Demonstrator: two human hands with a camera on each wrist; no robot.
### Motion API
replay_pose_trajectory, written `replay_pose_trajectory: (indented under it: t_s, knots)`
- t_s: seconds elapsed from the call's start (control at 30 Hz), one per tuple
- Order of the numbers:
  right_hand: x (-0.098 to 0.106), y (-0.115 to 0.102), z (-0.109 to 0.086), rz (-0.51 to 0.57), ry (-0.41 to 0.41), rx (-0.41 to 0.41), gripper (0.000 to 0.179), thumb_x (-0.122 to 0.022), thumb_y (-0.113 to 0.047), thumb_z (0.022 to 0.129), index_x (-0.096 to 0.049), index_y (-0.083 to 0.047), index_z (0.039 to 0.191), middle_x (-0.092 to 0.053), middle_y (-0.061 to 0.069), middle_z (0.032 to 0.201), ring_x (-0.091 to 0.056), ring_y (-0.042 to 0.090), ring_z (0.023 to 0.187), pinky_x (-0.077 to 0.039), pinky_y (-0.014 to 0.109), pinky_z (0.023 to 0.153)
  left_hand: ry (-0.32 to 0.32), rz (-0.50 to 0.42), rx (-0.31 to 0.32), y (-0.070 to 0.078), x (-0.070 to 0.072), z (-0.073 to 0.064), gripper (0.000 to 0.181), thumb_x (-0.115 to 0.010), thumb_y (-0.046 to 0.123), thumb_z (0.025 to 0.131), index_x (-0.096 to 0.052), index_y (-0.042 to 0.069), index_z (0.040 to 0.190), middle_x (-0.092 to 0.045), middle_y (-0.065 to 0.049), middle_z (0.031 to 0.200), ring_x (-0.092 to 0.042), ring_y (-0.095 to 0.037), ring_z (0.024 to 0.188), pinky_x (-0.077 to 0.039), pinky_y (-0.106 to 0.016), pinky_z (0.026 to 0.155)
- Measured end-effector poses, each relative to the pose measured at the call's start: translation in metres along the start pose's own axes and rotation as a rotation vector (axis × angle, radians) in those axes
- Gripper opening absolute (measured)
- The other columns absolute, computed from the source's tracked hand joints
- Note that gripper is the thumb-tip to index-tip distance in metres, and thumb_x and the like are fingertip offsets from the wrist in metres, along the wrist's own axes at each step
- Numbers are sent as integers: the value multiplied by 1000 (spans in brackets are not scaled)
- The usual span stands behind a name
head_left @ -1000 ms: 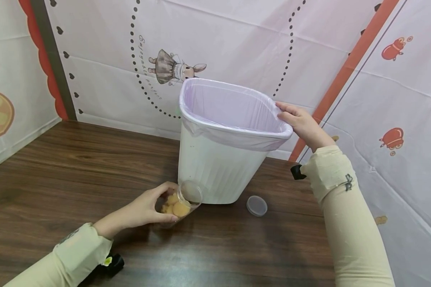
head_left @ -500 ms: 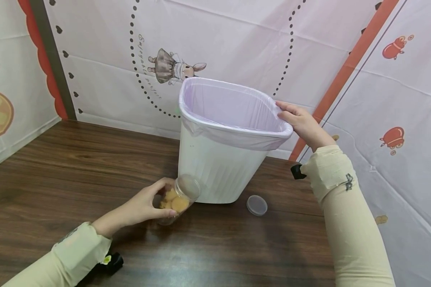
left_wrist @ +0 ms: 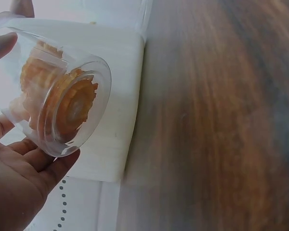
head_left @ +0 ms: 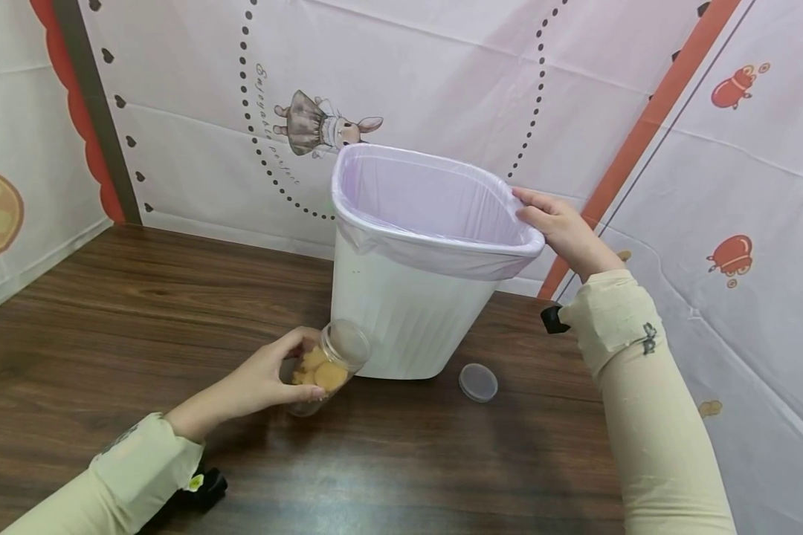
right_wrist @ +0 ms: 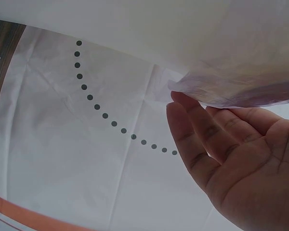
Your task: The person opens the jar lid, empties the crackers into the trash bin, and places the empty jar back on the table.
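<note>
My left hand (head_left: pixel 261 383) grips a clear plastic jar (head_left: pixel 346 346) that is tilted, its open mouth pointing up and toward the bin. Yellow-brown cookies (head_left: pixel 330 376) lie inside; in the left wrist view the cookies (left_wrist: pixel 76 105) show scalloped edges through the jar's round base. Just behind the jar stands a white trash bin (head_left: pixel 408 319), lined with a pale purple trash bag (head_left: pixel 415 189) folded over its rim. At the bin's right corner my right hand (head_left: pixel 565 230) holds the bagged rim. The right wrist view shows its fingers (right_wrist: pixel 192 130) under the bag's edge.
A round clear lid (head_left: pixel 478 383) lies on the dark wooden table (head_left: pixel 174 312), right of the bin's foot. Behind the bin hangs a white printed cloth (head_left: pixel 428 82), with another printed cloth (head_left: pixel 763 186) along the right side.
My left hand and the jar have shifted slightly up and to the left, with the cookies still inside. My right hand stays on the bin's rim.
</note>
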State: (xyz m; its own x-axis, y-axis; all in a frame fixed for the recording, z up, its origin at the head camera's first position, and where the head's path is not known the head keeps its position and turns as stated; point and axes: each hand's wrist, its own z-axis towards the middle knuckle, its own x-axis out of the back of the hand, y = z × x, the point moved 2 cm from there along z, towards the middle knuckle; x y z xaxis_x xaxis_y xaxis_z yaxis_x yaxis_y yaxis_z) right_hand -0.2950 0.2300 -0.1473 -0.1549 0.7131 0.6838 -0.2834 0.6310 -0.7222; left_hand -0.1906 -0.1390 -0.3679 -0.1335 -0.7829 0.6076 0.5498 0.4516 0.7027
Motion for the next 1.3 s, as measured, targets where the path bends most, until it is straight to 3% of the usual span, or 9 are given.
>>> replay_pose_trajectory:
  t_s: [0.33, 0.8, 0.9, 1.1, 1.3]
  knots:
    - [0, -1, -1, -5, -5, -3, 51, -40, -26, 102, -31, -14, 151, -48, 12, 140, -53, -5, 99, -42, 12, 86, 9, 5, 6, 1, 4, 1, 55, -79, 27, 79, -50, 23, 126, -62, 9, 105, -55, -10, 103, -46, -44, 96]
    - [1, -1, -1, -17, -10, -8, 51, -40, -26, 102, -30, -14, 151, -46, 13, 143, -53, -3, 100, -43, 13, 86, 39, -16, 41, 2, 10, 2, 58, -78, 25, 80, -48, 20, 129, -61, -5, 113, -55, -29, 113, -43, -53, 96]
    - [1, -1, -1, -20, -4, -13, 51, -40, -27, 102, -31, -15, 151, -49, 12, 139, -54, -4, 98, -43, 16, 88, 46, -9, 43, 1, 13, 2, 57, -78, 25, 80, -48, 21, 128, -62, -2, 114, -55, -24, 112, -43, -48, 96]
    - [1, 0, 0, -23, -6, -16, 52, -40, -27, 102, -31, -15, 151, -49, 12, 139, -54, -4, 97, -42, 19, 91, 73, -11, 42, 2, 21, 0, 57, -79, 21, 78, -49, 18, 127, -62, 1, 113, -52, -7, 108, -41, -24, 96]
    - [2, 0, 0, -24, -11, -12, 51, -40, -27, 102, -30, -15, 151, -49, 13, 140, -55, -4, 97, -43, 18, 91, 84, -31, 36, 4, 28, 1, 57, -79, 18, 79, -49, 17, 128, -59, 1, 112, -51, -2, 105, -38, -17, 94]
